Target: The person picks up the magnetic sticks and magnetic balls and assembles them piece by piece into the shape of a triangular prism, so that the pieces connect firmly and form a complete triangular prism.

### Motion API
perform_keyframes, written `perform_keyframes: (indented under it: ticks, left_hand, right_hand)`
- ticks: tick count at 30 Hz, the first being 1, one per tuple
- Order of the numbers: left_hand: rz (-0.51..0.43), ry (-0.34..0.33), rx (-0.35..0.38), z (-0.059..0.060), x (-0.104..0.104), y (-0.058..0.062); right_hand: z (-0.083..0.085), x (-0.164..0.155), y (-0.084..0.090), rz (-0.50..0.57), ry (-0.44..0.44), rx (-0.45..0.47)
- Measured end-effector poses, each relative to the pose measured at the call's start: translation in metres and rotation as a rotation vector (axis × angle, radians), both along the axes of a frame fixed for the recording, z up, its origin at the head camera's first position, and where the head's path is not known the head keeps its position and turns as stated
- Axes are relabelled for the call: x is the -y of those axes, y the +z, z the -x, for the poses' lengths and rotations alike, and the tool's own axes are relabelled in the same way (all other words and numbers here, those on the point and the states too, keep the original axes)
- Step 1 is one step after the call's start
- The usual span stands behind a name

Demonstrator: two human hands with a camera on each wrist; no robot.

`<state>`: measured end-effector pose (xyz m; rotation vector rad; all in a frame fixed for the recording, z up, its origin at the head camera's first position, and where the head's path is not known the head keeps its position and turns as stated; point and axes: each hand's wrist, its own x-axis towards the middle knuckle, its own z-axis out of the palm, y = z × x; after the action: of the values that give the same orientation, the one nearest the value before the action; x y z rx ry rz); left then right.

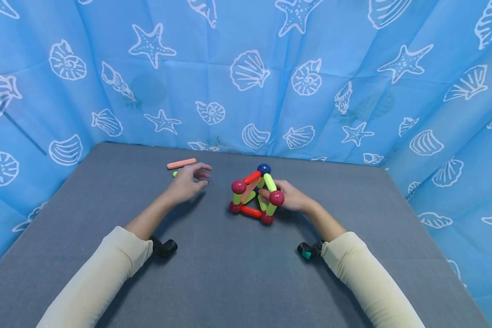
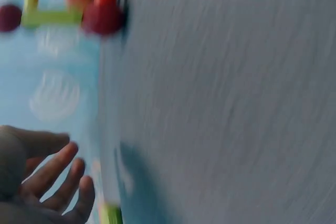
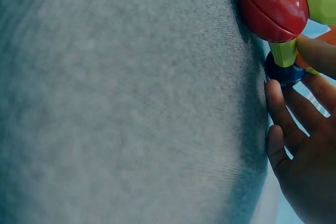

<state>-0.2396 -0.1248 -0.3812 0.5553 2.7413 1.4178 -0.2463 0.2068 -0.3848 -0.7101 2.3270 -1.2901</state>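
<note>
A frame of magnetic rods and balls (image 1: pixel 252 212) stands near the middle of the table, with red, light green and orange rods joined by dark red and blue balls. On its right side my right hand (image 1: pixel 293 196) pinches an orange rod (image 3: pixel 326 37); the thumb and fingers partly hide it. In the right wrist view a dark red ball (image 3: pixel 274 6) and a blue ball (image 3: pixel 283 71) sit close to the fingertips. Left of the frame, my left hand (image 1: pixel 187 183) is held over the table, fingers loosely bent and holding nothing.
A loose orange rod (image 1: pixel 181 163) lies beyond the left hand. Beside that hand, a light green rod (image 1: pixel 175 174) is mostly covered from the head view. A blue curtain (image 1: pixel 213 82) with white shells hangs along the back and sides of the grey table (image 1: pixel 229 273).
</note>
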Motion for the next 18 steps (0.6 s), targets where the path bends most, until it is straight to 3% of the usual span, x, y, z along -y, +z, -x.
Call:
perform_keyframes:
  ticks: [4,7,12,18]
  left_hand:
    - [-0.031,0.221,0.001,0.018,0.028,-0.003]
    - [-0.008,0.326,0.024,0.029,0.045,-0.010]
    - [0.067,0.362,0.069,0.040,0.061,-0.017]
    - [0.076,0.381,0.094,0.045,0.063,-0.017]
  right_hand:
    - [0.001,0.000,-0.002,0.003,-0.005,-0.003]
    - [0.002,-0.001,-0.004,0.007,-0.006,-0.004]
    - [0.001,0.000,-0.002,0.017,0.004,-0.012]
    - [0.001,0.000,-0.001,0.009,0.003,0.001]
